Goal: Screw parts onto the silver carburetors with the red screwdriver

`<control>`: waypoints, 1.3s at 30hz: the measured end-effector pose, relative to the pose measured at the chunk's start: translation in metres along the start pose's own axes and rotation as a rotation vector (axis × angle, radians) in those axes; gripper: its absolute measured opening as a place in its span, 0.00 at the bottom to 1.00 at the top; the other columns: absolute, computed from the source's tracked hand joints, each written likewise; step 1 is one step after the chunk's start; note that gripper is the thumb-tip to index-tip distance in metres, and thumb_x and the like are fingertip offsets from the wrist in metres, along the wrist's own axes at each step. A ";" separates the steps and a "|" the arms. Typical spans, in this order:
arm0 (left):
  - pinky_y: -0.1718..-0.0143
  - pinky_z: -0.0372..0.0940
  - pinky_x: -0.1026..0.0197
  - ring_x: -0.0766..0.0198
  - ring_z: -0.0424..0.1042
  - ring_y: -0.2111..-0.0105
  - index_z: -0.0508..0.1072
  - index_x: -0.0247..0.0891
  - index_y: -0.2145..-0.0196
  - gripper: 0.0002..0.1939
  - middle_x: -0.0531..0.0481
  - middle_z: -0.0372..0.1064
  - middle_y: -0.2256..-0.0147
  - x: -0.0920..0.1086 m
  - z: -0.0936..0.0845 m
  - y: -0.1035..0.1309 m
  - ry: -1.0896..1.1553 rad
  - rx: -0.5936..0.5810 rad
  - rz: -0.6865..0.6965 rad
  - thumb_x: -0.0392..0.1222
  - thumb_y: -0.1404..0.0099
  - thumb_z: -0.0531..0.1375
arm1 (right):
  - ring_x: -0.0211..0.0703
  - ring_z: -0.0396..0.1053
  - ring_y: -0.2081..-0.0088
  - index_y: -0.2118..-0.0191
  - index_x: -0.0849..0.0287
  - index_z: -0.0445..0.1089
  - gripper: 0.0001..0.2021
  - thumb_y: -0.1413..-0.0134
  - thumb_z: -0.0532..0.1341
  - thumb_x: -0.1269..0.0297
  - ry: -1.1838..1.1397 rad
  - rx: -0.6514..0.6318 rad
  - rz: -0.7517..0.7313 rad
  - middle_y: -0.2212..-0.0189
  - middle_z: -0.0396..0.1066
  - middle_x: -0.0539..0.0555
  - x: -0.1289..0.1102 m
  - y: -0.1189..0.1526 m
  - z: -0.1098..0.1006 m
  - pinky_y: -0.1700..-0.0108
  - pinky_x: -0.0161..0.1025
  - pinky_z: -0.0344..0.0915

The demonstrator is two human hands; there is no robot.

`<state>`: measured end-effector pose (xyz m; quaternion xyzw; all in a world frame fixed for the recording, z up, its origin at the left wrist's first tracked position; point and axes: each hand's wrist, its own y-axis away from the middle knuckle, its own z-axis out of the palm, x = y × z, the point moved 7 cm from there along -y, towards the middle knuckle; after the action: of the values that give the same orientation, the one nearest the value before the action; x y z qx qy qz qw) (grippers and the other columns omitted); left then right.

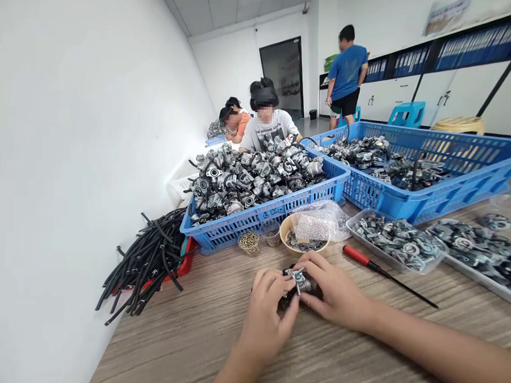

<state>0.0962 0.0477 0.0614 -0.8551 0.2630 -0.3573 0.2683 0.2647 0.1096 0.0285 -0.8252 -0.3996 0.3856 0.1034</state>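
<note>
The person's left hand and right hand meet over a brown wood-grain table, both closed narrowly on a small silver-and-black metal part, which sits between their fingertips. The fingers hide its underside, so whether it touches the tabletop I cannot tell. Just beyond the right forearm, a red-handled screwdriver with a black shaft lies slantwise.

Past the hands stands a round yellow tub of small grey metal pieces, with clear bubble wrap partly over it. Left of it is a small clear plastic cup of brass-coloured bits; right of it, a clear rectangular tray holds silver metal fittings. At the far left, black rubber hoses spill over a red tray.

Behind these, a blue slatted plastic basket is heaped with metal parts, beside a larger blue crate, less full. Farther off, a person in a grey printed T-shirt sits, and another in a blue shirt stands by white cabinets
</note>
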 end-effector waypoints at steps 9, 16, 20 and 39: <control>0.51 0.79 0.47 0.50 0.80 0.53 0.79 0.43 0.45 0.14 0.42 0.81 0.54 -0.001 0.003 0.000 0.019 0.013 0.057 0.29 0.23 0.64 | 0.46 0.84 0.57 0.34 0.50 0.70 0.18 0.24 0.65 0.56 0.251 -0.037 -0.064 0.51 0.83 0.54 0.009 -0.011 -0.073 0.55 0.44 0.80; 0.50 0.79 0.45 0.48 0.80 0.51 0.80 0.44 0.44 0.17 0.40 0.81 0.52 -0.004 0.009 0.004 0.015 0.034 0.057 0.29 0.25 0.63 | 0.54 0.82 0.73 0.55 0.48 0.77 0.14 0.23 0.59 0.47 0.565 0.288 0.255 0.68 0.83 0.53 0.041 0.051 -0.111 0.75 0.43 0.59; 0.48 0.77 0.47 0.49 0.79 0.51 0.80 0.43 0.45 0.16 0.41 0.81 0.52 -0.008 0.014 0.003 0.016 0.047 0.056 0.29 0.25 0.64 | 0.56 0.84 0.66 0.55 0.48 0.77 0.24 0.27 0.55 0.34 0.550 0.316 0.634 0.58 0.85 0.55 0.075 0.115 -0.105 0.73 0.44 0.64; 0.49 0.73 0.51 0.52 0.79 0.54 0.83 0.42 0.45 0.12 0.42 0.83 0.56 -0.019 0.008 0.006 0.131 0.084 0.145 0.33 0.23 0.65 | 0.63 0.86 0.55 0.47 0.61 0.74 0.20 0.16 0.44 0.65 0.705 -0.115 0.837 0.46 0.75 0.68 0.076 0.095 -0.055 0.64 0.48 0.67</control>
<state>0.0892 0.0582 0.0440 -0.7967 0.3259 -0.4027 0.3112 0.3885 0.1107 -0.0215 -0.9972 0.0011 0.0714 0.0235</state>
